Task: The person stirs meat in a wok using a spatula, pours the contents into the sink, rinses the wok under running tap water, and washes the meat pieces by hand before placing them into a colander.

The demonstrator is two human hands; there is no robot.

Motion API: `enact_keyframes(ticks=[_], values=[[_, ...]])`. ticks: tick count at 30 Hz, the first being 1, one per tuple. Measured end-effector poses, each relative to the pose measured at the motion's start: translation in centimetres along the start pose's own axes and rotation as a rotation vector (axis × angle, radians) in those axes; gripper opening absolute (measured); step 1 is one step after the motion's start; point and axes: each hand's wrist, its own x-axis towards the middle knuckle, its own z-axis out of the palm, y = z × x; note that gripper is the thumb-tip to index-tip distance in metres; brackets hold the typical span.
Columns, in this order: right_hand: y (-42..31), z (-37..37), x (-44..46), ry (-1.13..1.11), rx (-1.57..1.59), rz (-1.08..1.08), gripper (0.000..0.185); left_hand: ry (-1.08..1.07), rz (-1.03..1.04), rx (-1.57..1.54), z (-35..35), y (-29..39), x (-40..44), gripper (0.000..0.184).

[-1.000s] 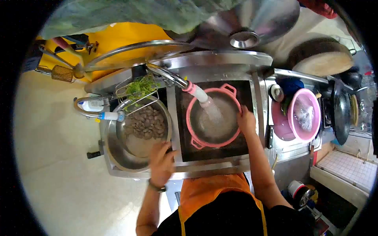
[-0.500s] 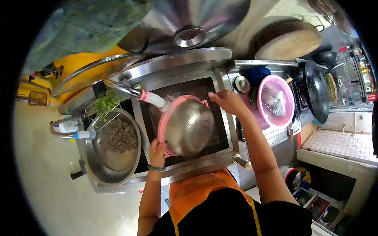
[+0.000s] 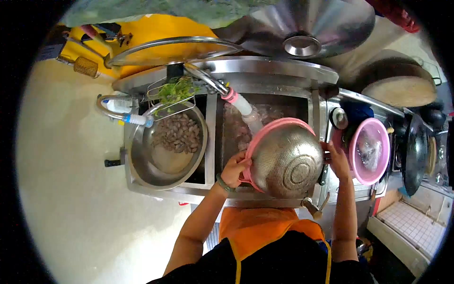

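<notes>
A metal strainer (image 3: 288, 163) with a pink rim is tipped on its side over the right sink basin (image 3: 229, 135), its perforated bottom facing me. My left hand (image 3: 235, 169) is closed on the pink handle at the strainer's lower left. At its right side, my right hand (image 3: 336, 158) has its fingers against the metal bottom; the fingertips are partly hidden. The faucet (image 3: 243, 105) with a pink collar points into the basin, where water splashes behind the rim. Brown shellfish (image 3: 177, 133) lie in cloudy water in a large steel bowl (image 3: 135, 158) over the left basin.
Green herbs (image 3: 176, 91) sit in a wire rack above the steel bowl. A second faucet (image 3: 137, 119) reaches over that bowl from the left. To the right are a pink basin (image 3: 387, 151) holding a plastic bag, a black wok (image 3: 414, 154) and a round wooden board (image 3: 402, 91).
The strainer, first level under the water, has been tipped over and moved right. My left hand left the steel bowl and took its handle. My right hand let go, then came against its right side.
</notes>
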Motion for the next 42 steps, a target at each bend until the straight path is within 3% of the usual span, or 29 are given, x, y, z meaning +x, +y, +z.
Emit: enact_keyframes(ticks=[2,4,5,6,8,10,13,17,22,26,27,30,33,36,42], values=[[0.0,-0.1,0.2,-0.066,0.223,0.091,0.072,0.074,-0.042,0.347,1.8,1.9,-1.0,0.028],[-0.1,0.0,0.3,-0.114,0.177,0.164,0.081,0.033,-0.12,0.736,5.1,4.8,-2.5,0.025],[0.3,-0.4,0.8,-0.184,0.253,0.229,0.077,-0.166,0.246,1.147,6.4,5.6,-2.9,0.02],[0.9,-0.8,1.3,-0.248,0.333,0.291,0.074,-0.34,0.279,1.302,7.1,6.0,-3.1,0.018],[3.5,0.7,2.4,-0.268,0.389,0.178,0.065,-0.551,0.495,1.609,10.0,7.4,-3.9,0.017],[-1.4,1.5,0.4,-0.302,-0.132,0.116,0.053,-0.638,0.639,1.699,11.5,7.1,-4.2,0.017],[-2.0,1.3,1.1,-0.084,-0.085,-0.056,0.047,-0.621,0.828,1.843,12.2,5.1,-3.5,0.016],[-1.7,-1.6,2.0,0.014,0.16,-0.285,0.045,-0.55,0.997,1.946,12.1,1.9,0.0,0.013],[-1.1,-5.1,2.4,0.329,0.017,-0.4,0.04,-0.517,1.226,1.963,13.8,-0.5,5.2,0.011],[-2.1,-6.1,0.1,0.512,-0.252,-0.384,0.035,-0.559,1.175,1.881,14.1,-1.4,6.6,0.014],[0.1,-6.4,0.8,0.703,-0.426,-0.626,0.029,-0.56,1.209,1.921,14.3,-1.7,6.7,0.015],[2.5,-6.5,-1.1,0.93,-0.706,-0.751,0.025,-0.568,1.188,1.944,15.5,-1.4,6.6,0.015],[6.3,-7.5,-2.6,0.829,-0.907,-0.636,0.027,-0.579,1.206,1.954,16.0,-1.7,7.3,0.015],[7.6,-8.8,-4.2,0.685,-0.908,-0.577,0.03,-0.611,1.2,1.971,16.3,-1.9,8.3,0.015],[9.5,-11.7,-5.1,0.666,-1.028,-0.601,0.03,-0.634,1.147,1.994,17.9,-3.3,9.1,0.018]])
